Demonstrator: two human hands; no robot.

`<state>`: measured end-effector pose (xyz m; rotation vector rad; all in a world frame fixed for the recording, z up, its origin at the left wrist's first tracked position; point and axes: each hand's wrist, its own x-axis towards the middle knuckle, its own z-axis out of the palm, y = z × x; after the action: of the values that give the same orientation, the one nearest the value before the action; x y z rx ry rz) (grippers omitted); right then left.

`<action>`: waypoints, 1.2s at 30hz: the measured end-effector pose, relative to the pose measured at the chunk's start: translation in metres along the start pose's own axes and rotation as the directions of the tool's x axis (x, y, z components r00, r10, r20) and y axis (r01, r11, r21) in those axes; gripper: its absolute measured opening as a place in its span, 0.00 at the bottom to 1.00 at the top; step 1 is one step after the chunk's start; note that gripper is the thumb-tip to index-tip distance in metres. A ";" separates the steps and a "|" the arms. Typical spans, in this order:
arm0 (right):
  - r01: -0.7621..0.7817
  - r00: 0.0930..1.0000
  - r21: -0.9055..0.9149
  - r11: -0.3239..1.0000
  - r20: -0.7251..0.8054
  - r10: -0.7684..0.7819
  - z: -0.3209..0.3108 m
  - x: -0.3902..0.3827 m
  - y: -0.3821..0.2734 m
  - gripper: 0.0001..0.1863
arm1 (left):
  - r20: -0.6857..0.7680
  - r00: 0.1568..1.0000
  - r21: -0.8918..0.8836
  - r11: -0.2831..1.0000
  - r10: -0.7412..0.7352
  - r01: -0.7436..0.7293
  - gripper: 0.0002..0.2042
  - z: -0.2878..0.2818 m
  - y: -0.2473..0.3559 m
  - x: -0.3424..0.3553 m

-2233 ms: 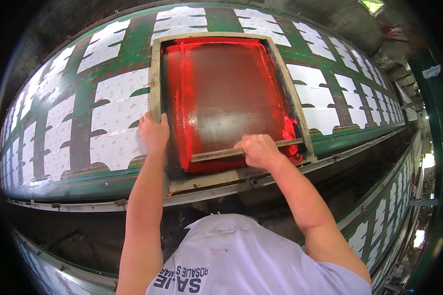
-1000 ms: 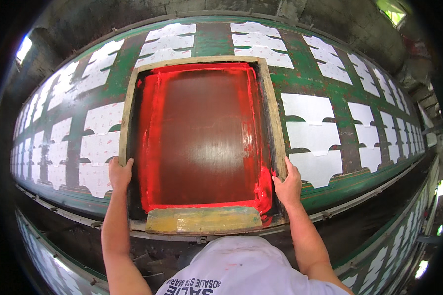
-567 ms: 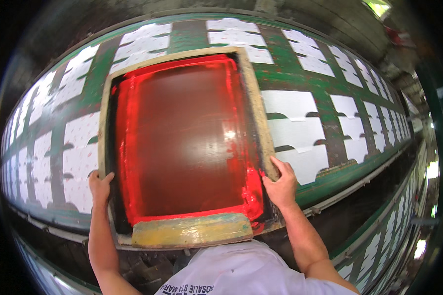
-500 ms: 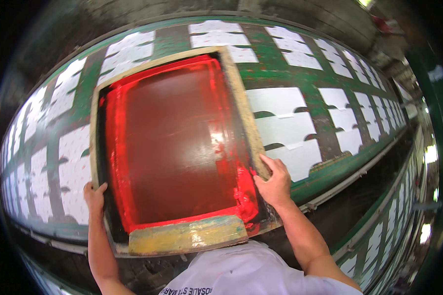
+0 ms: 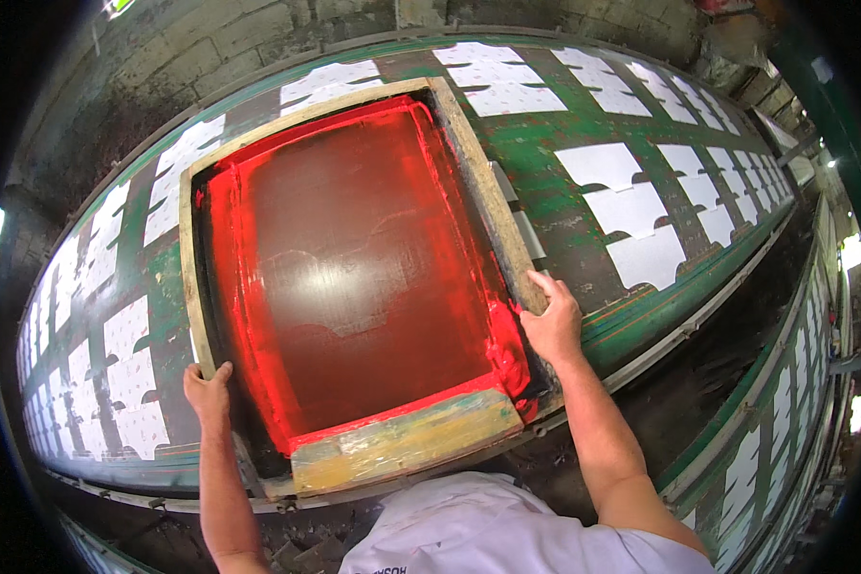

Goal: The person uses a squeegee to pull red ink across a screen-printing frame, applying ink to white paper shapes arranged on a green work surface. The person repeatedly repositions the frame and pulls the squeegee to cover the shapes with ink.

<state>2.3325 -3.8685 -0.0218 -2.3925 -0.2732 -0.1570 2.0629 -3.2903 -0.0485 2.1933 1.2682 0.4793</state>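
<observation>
My left hand (image 5: pixel 207 388) is closed on the left side of a wooden printing screen (image 5: pixel 316 253), fingers round its frame. My right hand (image 5: pixel 554 316) grips the right side, thumb inside the rim. The screen, brown in the middle with bright red ink round it, lies tilted in view over the long green table (image 5: pixel 584 128). A thick blob of red ink (image 5: pixel 507 346) is inside near my right hand. A yellow-stained board (image 5: pixel 392 440) runs along the near edge. White cut pieces (image 5: pixel 646 251) lie beside the screen; others peek from under its right side.
Rows of white pieces (image 5: pixel 493 81) cover the table, those at left (image 5: pixel 134 378) speckled with red. A metal rail (image 5: pixel 708 287) runs along the near edge. Another table with white pieces (image 5: pixel 765 450) is at lower right, past a dark gap. A block wall (image 5: pixel 258 43) stands behind.
The squeegee my right hand held earlier is out of sight; that hand now grips the frame. Both hands have moved the screen rightward along the table, over plain white pieces. The view has turned.
</observation>
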 end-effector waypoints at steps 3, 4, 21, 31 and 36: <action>-0.056 0.998 0.008 0.998 -0.009 0.056 -0.029 0.019 0.060 0.36 | 0.003 1.000 -0.031 1.000 0.002 -0.001 0.23 0.042 0.039 -0.044; -0.071 0.997 0.014 0.997 -0.011 0.071 -0.038 0.025 0.077 0.36 | -0.031 0.999 -0.033 0.999 0.006 -0.007 0.23 0.057 0.053 -0.057; -0.031 1.000 0.065 0.997 -0.002 0.032 -0.098 0.065 0.197 0.34 | 0.009 0.999 0.068 0.997 0.037 -0.038 0.24 0.134 0.133 -0.126; 0.572 0.672 0.322 0.754 0.344 -0.656 -0.127 -0.049 0.080 0.21 | 0.014 0.996 0.151 0.985 0.087 -0.088 0.24 0.143 0.150 -0.133; 0.702 0.571 0.159 0.694 0.458 -0.682 -0.102 -0.094 0.031 0.19 | 0.084 0.996 0.083 0.996 0.004 -0.011 0.25 0.150 0.154 -0.131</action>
<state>2.2448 -3.9739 0.0162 -2.1865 -1.4808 0.0984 2.1848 -3.5089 -0.0735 2.2631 1.2568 0.3384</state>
